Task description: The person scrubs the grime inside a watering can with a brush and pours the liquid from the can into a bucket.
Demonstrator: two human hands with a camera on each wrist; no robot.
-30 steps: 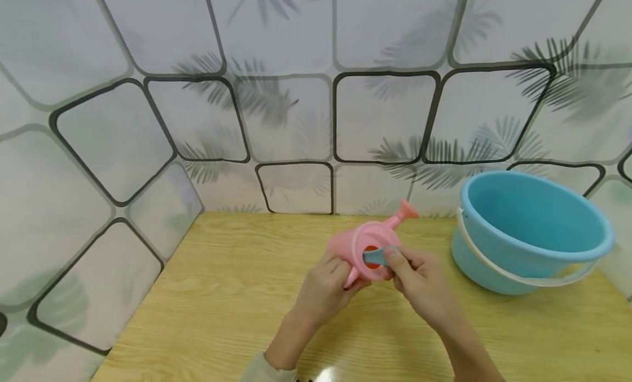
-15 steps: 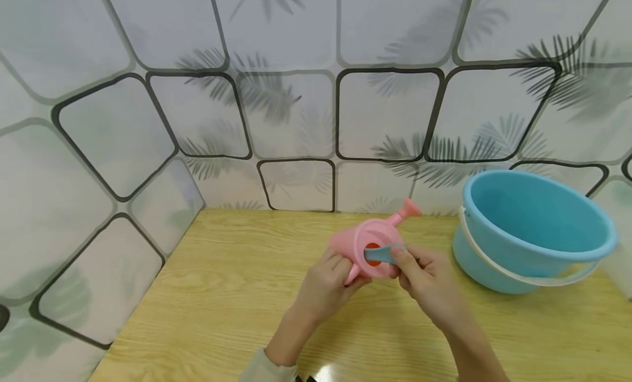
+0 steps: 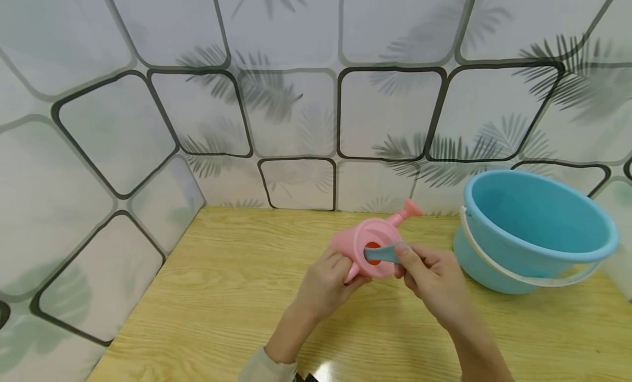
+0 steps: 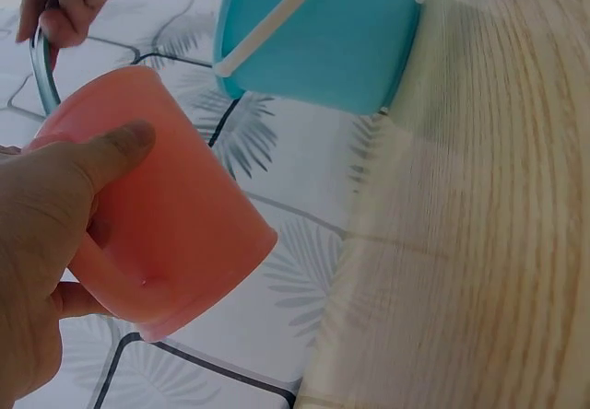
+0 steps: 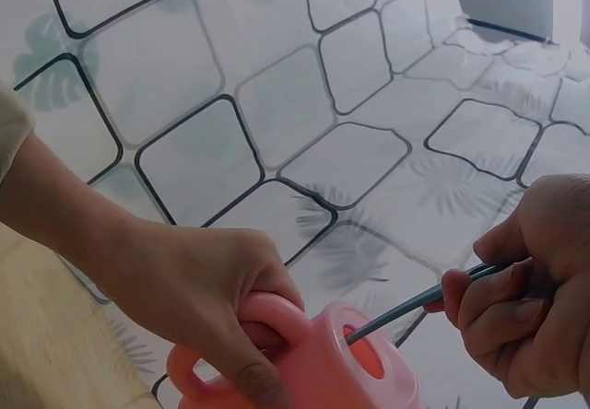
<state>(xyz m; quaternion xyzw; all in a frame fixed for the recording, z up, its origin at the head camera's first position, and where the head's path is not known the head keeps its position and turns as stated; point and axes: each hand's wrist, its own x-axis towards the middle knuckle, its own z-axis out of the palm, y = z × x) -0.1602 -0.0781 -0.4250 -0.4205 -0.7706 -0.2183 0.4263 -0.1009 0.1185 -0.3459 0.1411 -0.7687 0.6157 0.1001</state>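
In the head view a pink watering can (image 3: 348, 240) is tilted so that its top opening faces me, its spout pointing up and right. My left hand (image 3: 323, 283) grips its handle, and in the left wrist view the thumb lies along the can's side. My right hand (image 3: 436, 280) pinches a slim, flat blue-grey tool (image 3: 382, 253) between thumb and fingers. The tool's other end goes through the can's opening and is hidden inside. An orange-red patch (image 3: 373, 245) shows within that opening; I cannot tell what it is.
A light-blue bucket (image 3: 513, 269) with a white handle (image 3: 494, 267) stands to the right on the wooden table (image 3: 222, 294). A white tile-and-leaf patterned covering (image 3: 296, 124) rises behind the table and along its left side.
My right hand has shifted slightly to the right with the blue-grey tool, and more of the tool now shows outside the opening. My left hand keeps its grip on the can.
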